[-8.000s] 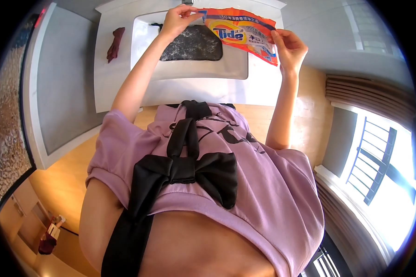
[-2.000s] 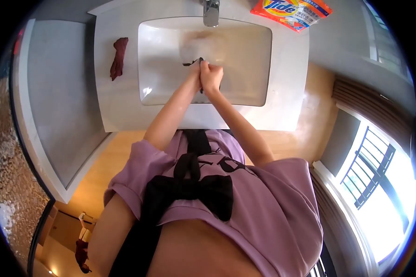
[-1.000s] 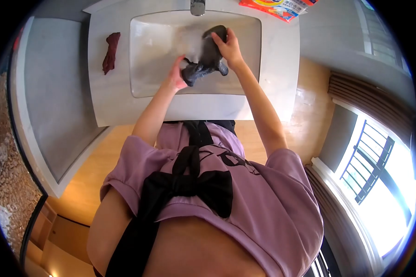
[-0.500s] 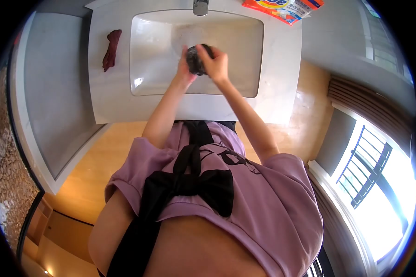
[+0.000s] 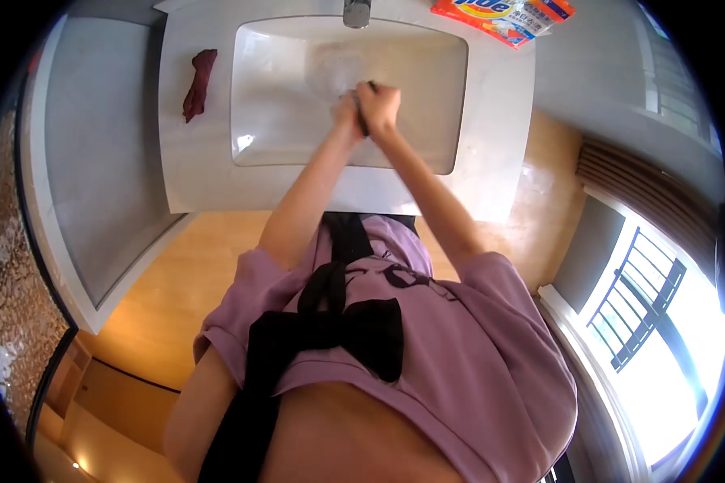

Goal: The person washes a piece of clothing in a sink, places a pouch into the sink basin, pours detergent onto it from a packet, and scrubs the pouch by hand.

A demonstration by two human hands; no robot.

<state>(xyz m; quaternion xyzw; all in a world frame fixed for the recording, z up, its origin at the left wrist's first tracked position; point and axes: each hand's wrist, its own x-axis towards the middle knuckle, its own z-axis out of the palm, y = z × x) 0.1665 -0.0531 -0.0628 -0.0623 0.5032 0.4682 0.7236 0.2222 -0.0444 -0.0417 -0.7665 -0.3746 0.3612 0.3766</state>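
Over the white sink basin, both hands are pressed together around a small black cloth. My left hand is closed on its left side and slightly blurred by motion. On the other side, my right hand is wrapped in a fist about the same cloth. Only a narrow dark strip shows between the palms, with a bit poking out above the right fingers. Whitish suds lie on the basin floor just beyond the hands.
A metal faucet stands at the sink's far edge. A twisted maroon cloth lies on the white counter, left of the basin. At the back right is an orange Tide detergent bag. A window is at the lower right.
The hands have closed in on the black cloth, which was a visible sudsy bundle and is now mostly hidden. Both hands have shifted slightly right. The whitish patch in the basin shows more fully.
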